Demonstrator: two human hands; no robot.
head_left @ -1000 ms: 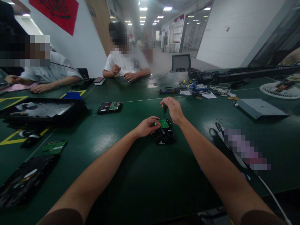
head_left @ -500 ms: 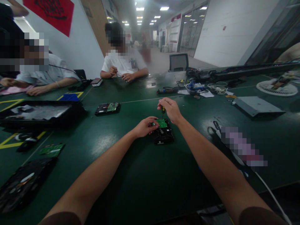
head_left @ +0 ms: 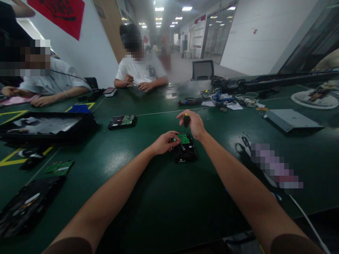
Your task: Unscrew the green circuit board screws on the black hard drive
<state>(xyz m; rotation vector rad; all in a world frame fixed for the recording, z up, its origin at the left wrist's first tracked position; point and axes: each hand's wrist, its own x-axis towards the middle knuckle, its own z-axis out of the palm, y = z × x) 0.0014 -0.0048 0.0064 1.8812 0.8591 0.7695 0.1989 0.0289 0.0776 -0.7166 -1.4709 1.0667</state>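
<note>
A black hard drive (head_left: 185, 153) with a green circuit board (head_left: 183, 138) on its upper face lies on the table in front of me. My left hand (head_left: 166, 141) grips the drive's left side, its fingers reaching over the board's edge. In my right hand (head_left: 194, 123) is a screwdriver (head_left: 186, 120) with a dark and yellow handle. It stands nearly upright, shaft down over the far right part of the board. The fingers are loosened around the handle, and whether the tip sits in a screw is too small to tell.
Another hard drive (head_left: 122, 121) lies farther left. A loose circuit board (head_left: 59, 168) and an opened drive (head_left: 26, 208) are at near left, below a black tray (head_left: 47, 128). A grey metal box (head_left: 292, 120) and cables (head_left: 222, 98) lie to the right. Two co-workers sit across the table.
The fingers of my right hand have spread from a closed grip on the screwdriver handle, leaving more of it visible. My left hand and the hard drive stay in place.
</note>
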